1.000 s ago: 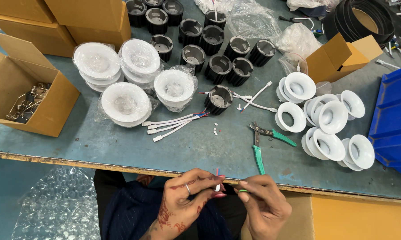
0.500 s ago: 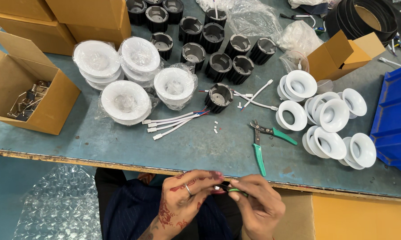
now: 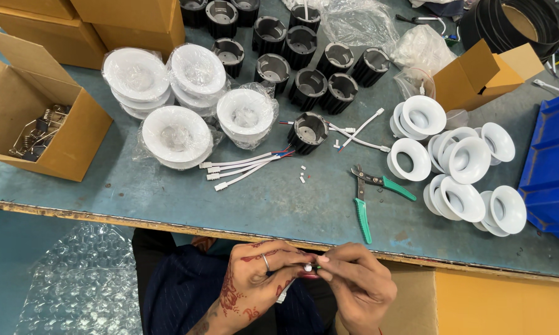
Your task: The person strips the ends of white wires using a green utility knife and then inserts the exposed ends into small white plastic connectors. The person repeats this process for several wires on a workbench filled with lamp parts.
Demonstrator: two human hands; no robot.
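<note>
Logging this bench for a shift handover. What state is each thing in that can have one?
Left hand: pinching a small white piece.
Right hand: pinching the same piece.
Pliers: lying on the table, handles spread.
Left box: open, metal clips inside.
Small box: open.
Black housings: upright, open end up.
Wrapped white rounds: bagged, stacked.
White rings: unwrapped, piled loose.

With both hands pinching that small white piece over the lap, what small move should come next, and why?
Probably keep pressing the small white connector onto its wire: the left hand and right hand meet fingertip to fingertip around it below the table edge, and the green-handled pliers lie untouched.
</note>
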